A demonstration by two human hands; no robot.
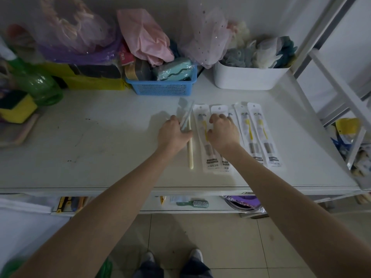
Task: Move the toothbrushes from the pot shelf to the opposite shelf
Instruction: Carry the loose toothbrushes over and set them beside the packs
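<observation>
Both hands were seen stretched out over a white shelf (100, 137). Left hand (172, 135) was clamped on a loose toothbrush (190, 153) in clear wrap; cream handle stuck out below the fist toward the shelf's front edge, wrapped head end poking out above the knuckles. Right hand (222, 133) was curled, fingers down, on top of the second pack (221, 157) in the row; whether it was actually gripped or just pressed could not be told.

Four white retail packs were laid side by side on the shelf, long axis front to back:
- first pack (200, 141) just right of the loose brush, partly covered by the right hand
- second pack under the right hand
- third pack (248, 133) and fourth pack (263, 135) to the right, untouched, yellow brushes visible through the film

Packs were touching or slightly overlapped at their edges.

Behind the row: blue basket (162, 87) with sponges, white tub (249, 79) with bath puffs, pink bag (144, 35) above the basket. Green bottle (38, 83) was lying at far left. A hairbrush (197, 203) was seen on the lower tier
</observation>
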